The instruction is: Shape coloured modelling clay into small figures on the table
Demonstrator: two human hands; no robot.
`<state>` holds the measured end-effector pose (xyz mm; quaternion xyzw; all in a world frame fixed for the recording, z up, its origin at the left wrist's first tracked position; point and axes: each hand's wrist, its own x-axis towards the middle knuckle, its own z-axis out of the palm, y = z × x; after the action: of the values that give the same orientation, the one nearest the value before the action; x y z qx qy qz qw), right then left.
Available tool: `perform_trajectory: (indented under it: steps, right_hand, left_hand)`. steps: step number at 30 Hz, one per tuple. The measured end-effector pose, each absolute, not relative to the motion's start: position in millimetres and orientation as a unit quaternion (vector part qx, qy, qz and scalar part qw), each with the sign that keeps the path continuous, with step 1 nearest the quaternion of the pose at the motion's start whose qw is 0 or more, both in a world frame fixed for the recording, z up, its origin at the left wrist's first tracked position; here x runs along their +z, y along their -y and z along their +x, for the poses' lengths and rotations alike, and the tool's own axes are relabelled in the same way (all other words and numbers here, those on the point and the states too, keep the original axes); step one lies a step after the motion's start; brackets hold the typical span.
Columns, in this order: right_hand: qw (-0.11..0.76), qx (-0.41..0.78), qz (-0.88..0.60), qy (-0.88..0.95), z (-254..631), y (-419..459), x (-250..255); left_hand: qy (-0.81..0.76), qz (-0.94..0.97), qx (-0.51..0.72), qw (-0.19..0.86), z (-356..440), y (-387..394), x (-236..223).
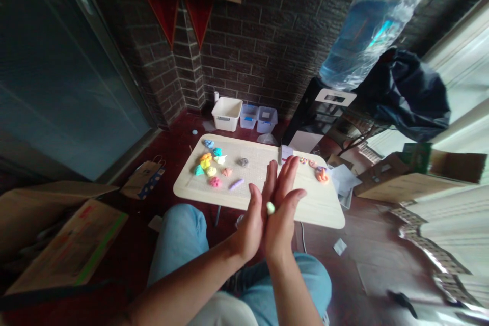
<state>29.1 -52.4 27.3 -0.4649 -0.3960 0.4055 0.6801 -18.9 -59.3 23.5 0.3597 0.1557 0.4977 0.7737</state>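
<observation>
Pressed palm to palm in front of me, my left hand [252, 219] and my right hand [281, 214] hold a small pale green piece of modelling clay [270, 208]. Fingers on both hands point away, stretched out, with the thumbs up. One end of the clay shows between the palms; its remainder is hidden. Beyond the hands is a low cream table [260, 202]. On its left lie several soft clay lumps, among them a yellow lump [206, 161], a pink lump [215, 182] and a grey lump [243, 162]. Closer to my hands is a purple clay roll [236, 184].
Orange clay [322, 175] and small swirled pieces lie at the table's right end. A light purple box [286, 154] sits at the back edge. A white basket [226, 114] and a water dispenser [305, 122] stand behind; cardboard boxes [416, 183] flank the table.
</observation>
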Motion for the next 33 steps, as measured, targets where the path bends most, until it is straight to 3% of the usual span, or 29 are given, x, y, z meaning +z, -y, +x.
perform_trajectory:
  steps: [7,21,33]
  right_hand:
    - [0.688,0.435,-0.462,0.352,29.7,43.1,23.8]
    - [0.711,0.376,-0.499,0.322,49.6,19.4,13.5]
    - [0.693,0.423,-0.475,0.340,45.9,22.1,11.0]
  left_hand:
    - [-0.162,0.359,0.497,0.773,-18.3,59.1,25.3]
    - [-0.145,0.323,0.500,0.790,-13.4,62.1,16.4]
    - [-0.174,0.434,0.548,0.694,-22.7,54.7,5.4]
